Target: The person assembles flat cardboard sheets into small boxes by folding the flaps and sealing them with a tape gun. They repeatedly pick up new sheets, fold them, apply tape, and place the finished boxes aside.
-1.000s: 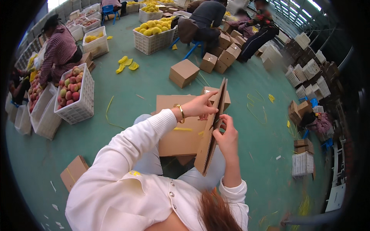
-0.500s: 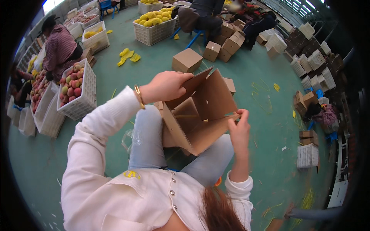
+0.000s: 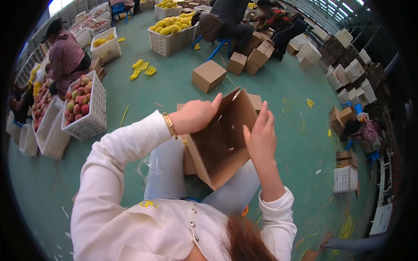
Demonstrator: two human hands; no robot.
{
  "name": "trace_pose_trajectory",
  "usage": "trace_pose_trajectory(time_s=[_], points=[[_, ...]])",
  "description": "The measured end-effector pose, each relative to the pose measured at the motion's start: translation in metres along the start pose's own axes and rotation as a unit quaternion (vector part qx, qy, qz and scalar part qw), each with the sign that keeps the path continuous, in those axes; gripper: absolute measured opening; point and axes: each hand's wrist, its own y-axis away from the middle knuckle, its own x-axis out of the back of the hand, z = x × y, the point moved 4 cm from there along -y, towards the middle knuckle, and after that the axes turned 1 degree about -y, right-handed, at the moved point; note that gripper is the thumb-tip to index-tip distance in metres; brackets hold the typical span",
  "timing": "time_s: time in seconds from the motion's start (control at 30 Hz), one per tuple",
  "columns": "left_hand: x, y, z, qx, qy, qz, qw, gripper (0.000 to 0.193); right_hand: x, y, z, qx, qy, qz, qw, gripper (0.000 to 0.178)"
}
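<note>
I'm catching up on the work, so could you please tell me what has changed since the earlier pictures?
The box, folded flat a second ago, is now opened out. The right hand's grip, pinching its edge half a second ago, has opened, fingers extended. A worker has bent over beside the box pile. The left hand's grip remains at the box's left side; the apple crate stayed put.
</note>
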Motion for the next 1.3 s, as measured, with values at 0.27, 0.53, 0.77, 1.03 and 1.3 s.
trace_pose_trajectory(time_s=[0.27, 0.53, 0.77, 1.03, 1.3], points=[[0.011, 0.067, 0.02, -0.24, 0.056, 0.237, 0.94, 0.049, -0.04, -0.022, 0.015, 0.049, 0.117, -0.179, 0.976, 0.022], [-0.017, 0.038, 0.029, -0.197, -0.026, 0.073, 0.977, 0.042, -0.029, -0.028, 0.034, 0.211, 0.031, -0.25, 0.944, 0.023], [-0.016, 0.015, 0.062, -0.161, -0.142, 0.182, 0.96, 0.072, -0.036, 0.002, 0.022, 0.193, 0.131, -0.337, 0.912, 0.034], [-0.089, 0.012, 0.054, -0.062, -0.025, 0.137, 0.988, 0.06, -0.002, 0.049, 0.06, -0.18, -0.39, 0.113, 0.896, 0.051], [-0.027, 0.041, 0.058, -0.132, 0.111, 0.07, 0.983, 0.036, -0.057, 0.039, 0.037, -0.255, -0.494, -0.048, 0.83, 0.068]])
